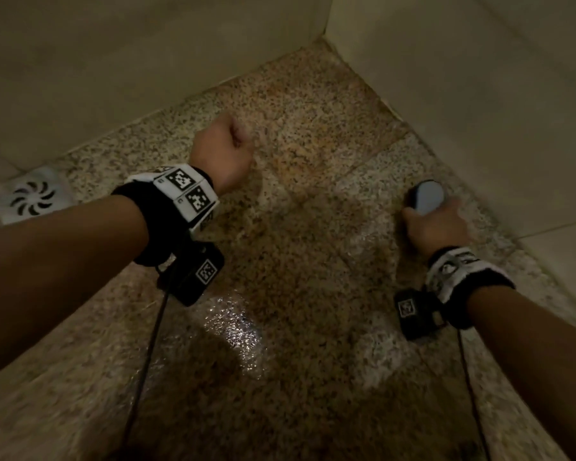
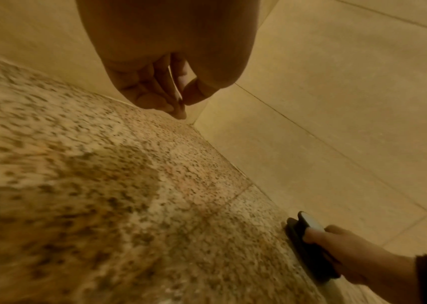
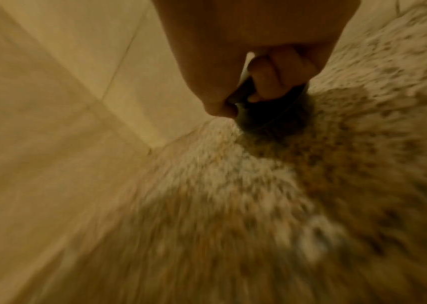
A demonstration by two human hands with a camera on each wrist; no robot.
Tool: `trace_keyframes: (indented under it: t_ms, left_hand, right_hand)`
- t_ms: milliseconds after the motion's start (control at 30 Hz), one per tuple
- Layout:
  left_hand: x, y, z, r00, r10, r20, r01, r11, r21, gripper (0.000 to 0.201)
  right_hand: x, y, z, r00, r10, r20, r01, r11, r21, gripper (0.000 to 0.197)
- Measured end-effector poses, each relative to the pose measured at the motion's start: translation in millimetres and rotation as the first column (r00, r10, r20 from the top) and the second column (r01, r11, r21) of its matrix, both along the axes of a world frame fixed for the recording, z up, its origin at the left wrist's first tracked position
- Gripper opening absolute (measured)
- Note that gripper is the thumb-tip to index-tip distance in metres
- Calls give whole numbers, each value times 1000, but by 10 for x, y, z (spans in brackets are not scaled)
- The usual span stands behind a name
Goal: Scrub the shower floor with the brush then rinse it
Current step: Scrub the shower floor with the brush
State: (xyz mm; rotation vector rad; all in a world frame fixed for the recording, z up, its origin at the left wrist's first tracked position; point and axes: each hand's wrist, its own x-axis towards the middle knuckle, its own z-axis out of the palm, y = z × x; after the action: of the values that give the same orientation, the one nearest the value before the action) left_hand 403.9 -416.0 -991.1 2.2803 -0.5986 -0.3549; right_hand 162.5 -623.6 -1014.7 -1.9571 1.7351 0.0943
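Observation:
The shower floor (image 1: 300, 134) is speckled brown granite, wet and glossy in the middle. My right hand (image 1: 436, 224) grips a scrub brush (image 1: 426, 196) with a pale rounded top and a black base, pressed on the floor close to the right wall. From the left wrist, the brush (image 2: 308, 242) sits flat on the floor under that right hand (image 2: 350, 255). From the right wrist, my fingers (image 3: 267, 78) curl around the dark brush (image 3: 267, 113). My left hand (image 1: 225, 151) hovers above the floor's middle, curled into a fist and holding nothing. Its fingertips (image 2: 155, 100) meet the thumb.
Beige tiled walls (image 1: 479, 94) meet in a corner at the far end and hem the floor on the right. A white square drain cover (image 1: 30, 194) lies at the far left by the wall. Pale foamy streaks (image 1: 379, 344) mark the floor near the right arm.

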Motion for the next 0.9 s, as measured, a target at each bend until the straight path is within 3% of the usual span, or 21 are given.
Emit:
trace_keyframes:
  t_ms: [67, 167, 233, 300, 400, 500, 600, 700, 800, 900]
  left_hand:
    - [22, 181, 0, 1000, 7, -14, -7, 999, 31, 2]
    - [6, 436, -33, 1000, 30, -4, -29, 997, 70, 7]
    - [-7, 601, -38, 998, 54, -14, -52, 993, 102, 9]
    - [-11, 753, -14, 997, 72, -31, -67, 989, 132, 10]
    - [40, 983, 17, 997, 74, -22, -71, 991, 111, 16]
    - [123, 1235, 5, 997, 81, 6, -81, 987, 138, 17]
    - [250, 1439, -16, 996, 75, 38, -81, 977, 196, 15]
    - [374, 1455, -32, 998, 41, 46, -51, 971, 234, 18]
    - [389, 1293, -43, 998, -9, 58, -6, 968, 250, 20]
    - [289, 1055, -92, 999, -53, 13, 48, 968, 245, 15]
  right_hand:
    - [259, 341, -75, 981, 193, -23, -194, 981, -15, 91]
    - [810, 1082, -182, 923, 369, 109, -370, 929, -12, 88]
    - [1195, 1627, -248, 853, 496, 166, -509, 860, 46, 85]
    - [1514, 2037, -300, 826, 516, 227, -554, 817, 158, 81]
    - [1688, 2174, -167, 867, 391, 307, -467, 854, 231, 77]
    - [1451, 1766, -17, 916, 247, 317, -290, 952, 96, 64]
    - [1059, 1151, 121, 976, 216, 36, -217, 976, 16, 52]
    - [619, 843, 129, 979, 99, -176, -87, 993, 77, 60]
    - [506, 1082, -37, 994, 28, -109, -21, 998, 61, 54]
    - [777, 1448, -156, 997, 73, 14, -74, 992, 103, 50]
